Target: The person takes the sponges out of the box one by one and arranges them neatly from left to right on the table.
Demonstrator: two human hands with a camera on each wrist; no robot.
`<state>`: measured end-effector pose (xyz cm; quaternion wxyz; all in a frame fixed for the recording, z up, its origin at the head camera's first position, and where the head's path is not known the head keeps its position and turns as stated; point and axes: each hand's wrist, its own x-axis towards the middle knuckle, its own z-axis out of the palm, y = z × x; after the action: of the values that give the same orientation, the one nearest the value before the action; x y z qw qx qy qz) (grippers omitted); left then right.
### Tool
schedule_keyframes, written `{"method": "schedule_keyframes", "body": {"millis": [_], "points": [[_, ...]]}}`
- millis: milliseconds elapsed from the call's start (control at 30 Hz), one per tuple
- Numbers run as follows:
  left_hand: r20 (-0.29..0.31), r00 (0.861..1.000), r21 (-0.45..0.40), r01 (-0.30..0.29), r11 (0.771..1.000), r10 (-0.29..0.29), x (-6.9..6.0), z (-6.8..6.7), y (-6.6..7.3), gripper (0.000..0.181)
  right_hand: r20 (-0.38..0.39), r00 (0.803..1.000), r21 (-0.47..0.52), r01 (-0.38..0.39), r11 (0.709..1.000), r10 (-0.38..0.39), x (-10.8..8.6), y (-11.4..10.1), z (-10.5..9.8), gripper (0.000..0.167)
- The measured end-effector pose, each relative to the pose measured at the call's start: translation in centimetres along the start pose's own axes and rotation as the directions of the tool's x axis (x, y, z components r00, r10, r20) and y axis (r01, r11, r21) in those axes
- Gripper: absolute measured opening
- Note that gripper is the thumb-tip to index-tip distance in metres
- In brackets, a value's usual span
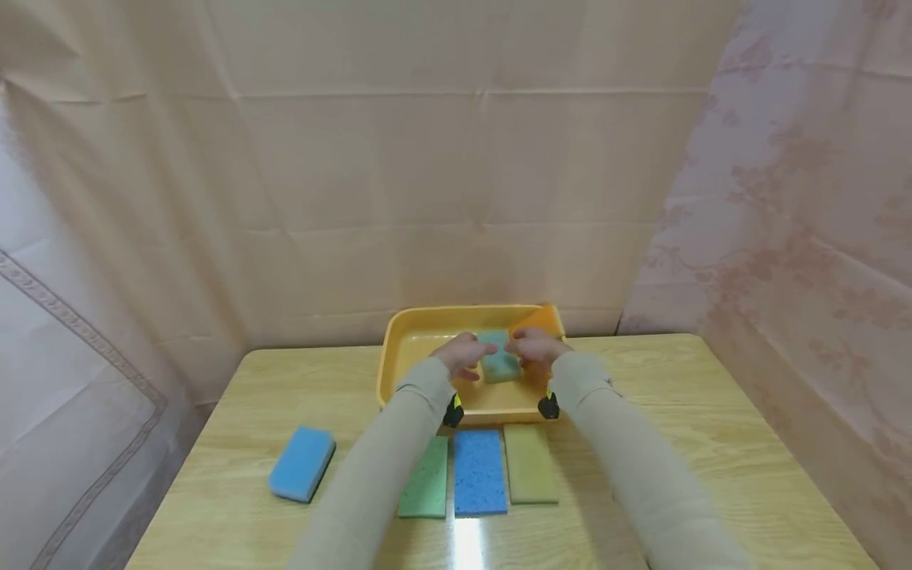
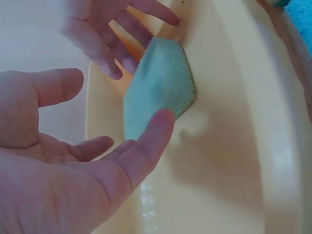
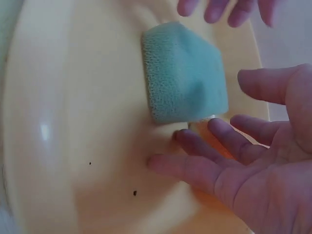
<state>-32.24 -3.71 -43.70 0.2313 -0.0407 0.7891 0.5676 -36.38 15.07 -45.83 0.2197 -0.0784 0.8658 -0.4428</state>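
In the head view a pale green sponge [image 1: 501,366] lies in a yellow tray [image 1: 406,318], between my two hands. My left hand [image 1: 461,355] is over the tray at the sponge's left side, fingers spread; in the left wrist view a fingertip overlaps the green sponge [image 2: 157,83], and I cannot tell if it touches. On the other side my right hand [image 1: 539,348] has its fingers extended beside the sponge [image 3: 187,73]. Behind that hand an orange piece [image 1: 543,318], partly hidden, leans in the tray's far right corner.
In front of the tray lie a flat green sponge [image 1: 426,479], a speckled blue sponge [image 1: 480,473] and an olive-yellow sponge [image 1: 531,465] in a row. A thicker light blue sponge [image 1: 302,464] sits to the left on the wooden table [image 1: 684,412]. Curtains hang behind.
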Motion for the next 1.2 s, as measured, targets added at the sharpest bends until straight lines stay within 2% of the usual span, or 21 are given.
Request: {"method": "schedule_keyframes", "body": {"millis": [133, 267, 367, 567, 633, 700, 767, 867, 933, 1033, 1100, 1200], "points": [[-0.001, 1.0, -0.029, 0.02, 0.999, -0.02, 0.6, 0.2, -0.5, 0.069, -0.013, 1.0, -0.062, -0.017, 0.998, 0.016, 0.0, -0.3, 0.7, 0.061], [-0.008, 1.0, -0.071, 0.023, 0.997, -0.024, 1.3, 0.3, -1.2, 0.065, -0.004, 1.0, -0.06, -0.017, 0.998, 0.017, 0.1, -0.3, 1.3, 0.06], [-0.038, 0.999, -0.071, 0.018, 0.997, -0.02, 1.5, 0.1, -1.4, 0.06, 0.008, 1.0, -0.061, -0.013, 0.998, 0.014, 0.1, -0.4, 1.8, 0.063], [-0.066, 0.997, -0.03, 0.032, 0.999, -0.034, 1.6, -0.4, -1.4, 0.05, 0.019, 0.997, -0.102, -0.071, 0.992, 0.073, 0.3, -1.4, 2.6, 0.067], [-0.077, 0.997, 0.01, 0.026, 1.0, -0.025, 1.8, -0.8, -1.6, 0.04, 0.014, 0.996, -0.121, -0.081, 0.989, 0.083, 0.5, -1.7, 3.0, 0.066], [-0.091, 0.996, 0.094, 0.015, 0.995, -0.006, 1.9, -1.2, -1.7, 0.029, 0.014, 0.995, -0.108, -0.093, 0.99, 0.095, 0.7, -1.9, 3.5, 0.065], [-0.105, 0.994, 0.21, 0.011, 0.978, 0.011, 2.1, -1.7, -1.9, 0.018, 0.029, 0.995, -0.108, -0.096, 0.99, 0.1, 0.9, -2.0, 4.0, 0.061], [-0.117, 0.993, 0.396, 0.021, 0.918, 0.028, 1.9, -2.5, -2.1, 0.008, 0.055, 0.995, -0.146, -0.076, 0.986, 0.085, 1.1, -2.0, 4.7, 0.058], [-0.115, 0.993, 0.475, 0.025, 0.879, 0.035, 1.8, -2.8, -2.2, 0.01, 0.074, 0.995, -0.187, -0.055, 0.981, 0.07, 1.3, -2.0, 5.0, 0.057], [-0.112, 0.992, 0.565, 0.023, 0.825, 0.049, 1.6, -3.1, -2.5, 0.017, 0.076, 0.996, -0.273, -0.027, 0.962, 0.049, 1.5, -2.1, 5.2, 0.061], [-0.117, 0.992, 0.585, 0.024, 0.811, 0.055, 1.6, -3.1, -2.6, 0.017, 0.076, 0.996, -0.311, -0.013, 0.95, 0.038, 1.4, -2.1, 5.3, 0.063], [-0.139, 0.989, 0.615, 0.044, 0.787, 0.054, 1.6, -3.1, -2.8, 0.018, 0.079, 0.996, -0.314, -0.002, 0.949, 0.028, 1.3, -2.2, 5.4, 0.063]]}}
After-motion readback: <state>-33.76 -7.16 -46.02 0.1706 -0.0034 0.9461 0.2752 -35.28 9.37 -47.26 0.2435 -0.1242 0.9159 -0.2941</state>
